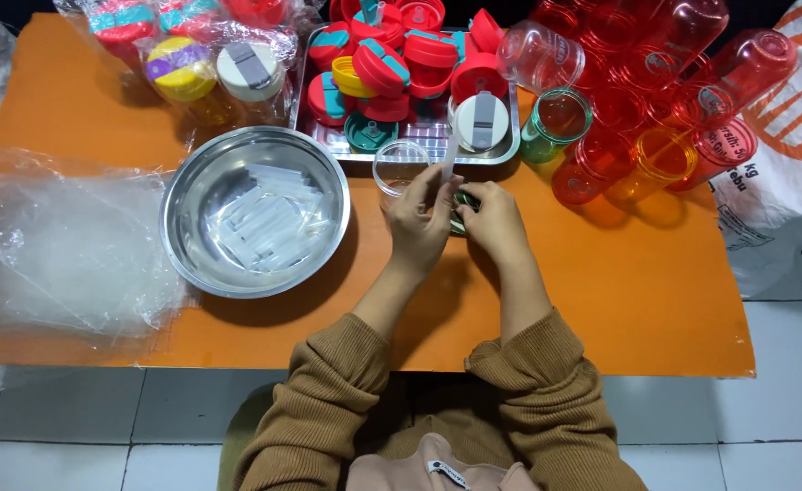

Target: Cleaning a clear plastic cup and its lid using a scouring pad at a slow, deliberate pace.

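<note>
Orange covers the tabletop, which sits over a pale tiled floor, and the steel bowl serves as the landmark for everything else. Inside the bowl lies a heap of clear plastic straws. Just right of the bowl, the left hand pinches one clear straw upright, its grip closed around the lower part of it, while the right hand closes on a dark green lid that lies on the tabletop between the two hands. A clear cup stands just behind the left hand. Further behind the bowl and to its right, a steel tray holds red, teal and yellow lids, and beyond that, far right of the bowl, lie red and orange bottles. Left of the bowl lies a sheet of clear plastic wrap. The straw looks very light, thin and smooth, likely to bend or slip under a hard squeeze, so a gentle pinch near its lower end suits it. The lid seems stiff and light, best held by its rim.
</note>
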